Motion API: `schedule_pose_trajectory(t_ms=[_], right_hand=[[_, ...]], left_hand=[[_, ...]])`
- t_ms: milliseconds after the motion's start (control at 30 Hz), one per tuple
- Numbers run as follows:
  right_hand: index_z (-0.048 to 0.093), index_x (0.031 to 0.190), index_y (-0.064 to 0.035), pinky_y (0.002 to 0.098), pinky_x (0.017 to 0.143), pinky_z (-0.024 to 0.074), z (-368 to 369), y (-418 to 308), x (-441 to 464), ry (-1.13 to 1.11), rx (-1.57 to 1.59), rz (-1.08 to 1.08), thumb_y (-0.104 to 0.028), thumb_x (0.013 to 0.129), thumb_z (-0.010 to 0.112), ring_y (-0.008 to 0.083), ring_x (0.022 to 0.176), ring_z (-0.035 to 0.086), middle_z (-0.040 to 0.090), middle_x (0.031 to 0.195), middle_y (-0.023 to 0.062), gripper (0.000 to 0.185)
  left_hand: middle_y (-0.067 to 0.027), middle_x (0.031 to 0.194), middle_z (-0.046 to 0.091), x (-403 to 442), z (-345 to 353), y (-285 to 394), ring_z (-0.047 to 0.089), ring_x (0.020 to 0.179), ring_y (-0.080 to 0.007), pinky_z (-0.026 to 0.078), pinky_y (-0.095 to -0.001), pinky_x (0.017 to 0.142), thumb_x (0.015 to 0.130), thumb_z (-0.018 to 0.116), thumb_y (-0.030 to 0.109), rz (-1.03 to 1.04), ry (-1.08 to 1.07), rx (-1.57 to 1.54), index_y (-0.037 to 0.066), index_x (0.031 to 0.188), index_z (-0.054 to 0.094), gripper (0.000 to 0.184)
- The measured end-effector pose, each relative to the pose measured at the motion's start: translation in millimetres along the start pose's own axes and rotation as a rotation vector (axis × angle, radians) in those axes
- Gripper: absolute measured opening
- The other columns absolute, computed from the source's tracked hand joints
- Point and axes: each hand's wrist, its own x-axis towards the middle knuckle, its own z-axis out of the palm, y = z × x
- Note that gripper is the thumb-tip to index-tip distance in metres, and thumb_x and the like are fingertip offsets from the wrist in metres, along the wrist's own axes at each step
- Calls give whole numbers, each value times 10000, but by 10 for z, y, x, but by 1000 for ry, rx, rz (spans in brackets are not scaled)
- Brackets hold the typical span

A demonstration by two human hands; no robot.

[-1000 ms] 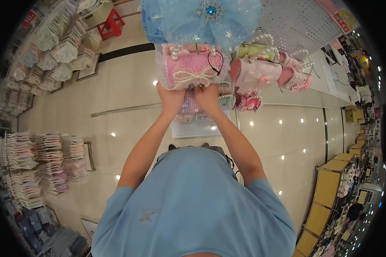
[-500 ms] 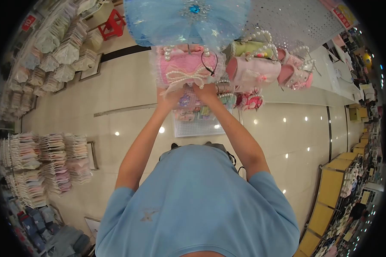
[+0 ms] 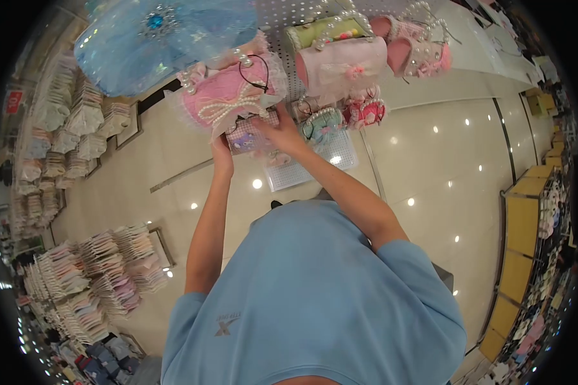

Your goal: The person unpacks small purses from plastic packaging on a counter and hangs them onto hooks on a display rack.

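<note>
A small purple checked handbag (image 3: 245, 137) is held between my two hands, below a larger pink handbag (image 3: 228, 90) with lace edging, a pearl bow and a pearl handle. At the purple bag's left side is my left hand (image 3: 222, 153), its fingertips partly hidden behind the bags. My right hand (image 3: 282, 133) grips the purple bag's right side, thumb across its front. Just to the right hang a teal handbag (image 3: 325, 122) and a bright pink handbag (image 3: 367, 114). Over the pink bag spreads a shiny blue tulle piece (image 3: 173, 48) with a jewelled centre.
A light pink handbag (image 3: 343, 67), a green one (image 3: 331, 32) and another pink one (image 3: 424, 56) hang on the perforated rack, whose base (image 3: 311, 163) stands on the floor. Hanging clothes (image 3: 87, 276) are at left; a yellow-panelled shelf (image 3: 522, 228) is at right.
The view has turned, so the bags appear tilted and the blue tulle piece sits further left. My hands have moved apart, and the purple bag between them shows more clearly.
</note>
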Motion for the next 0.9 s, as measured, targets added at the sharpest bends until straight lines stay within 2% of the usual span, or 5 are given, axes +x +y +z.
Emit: schedule_pose_trajectory(t_ms=[200, 367, 567, 633, 900], right_hand=[[326, 1446, 36, 363, 1052, 397, 39, 262, 76, 77, -95, -111, -309, 803, 799, 281, 1254, 495, 509, 1349, 206, 870], [366, 1420, 12, 342, 1033, 405, 52, 252, 75, 91, -98, -131, -279, 833, 784, 240, 1240, 496, 537, 1326, 154, 776], [324, 1451, 41, 334, 1046, 400, 53, 196, 45, 65, -15, -86, -267, 824, 795, 225, 1249, 488, 525, 1346, 155, 843], [165, 1479, 156, 360, 1080, 384, 56, 205, 49, 60, 32, -51, -285, 772, 836, 294, 1286, 467, 437, 1408, 258, 1070], [81, 1503, 136, 335, 995, 479, -44, -73, -40, 1, 165, 45, -245, 762, 854, 286, 1312, 446, 407, 1433, 256, 1137]], left_hand=[[-102, 1468, 440, 15, -41, 99, 412, 1351, -230, 279, -367, 1152, 1041, 358, 344, -99, -71, -42, -9, 1415, 418, 518], [-105, 1212, 618, 46, -217, 98, 579, 1098, -200, 457, -341, 966, 1040, 412, 365, -100, 58, 241, -25, 1260, 577, 477], [-112, 1309, 573, -46, -56, 398, 542, 1214, -211, 451, -380, 992, 1046, 378, 331, -113, 4, 421, -1, 1335, 518, 462], [-103, 1285, 589, -52, -68, 353, 565, 1171, -217, 467, -379, 963, 1048, 389, 310, -104, 26, 357, 19, 1334, 531, 433], [-83, 1378, 521, -8, -249, 27, 537, 1221, -239, 455, -385, 974, 1060, 373, 280, -67, -8, 191, 133, 1426, 466, 405]])
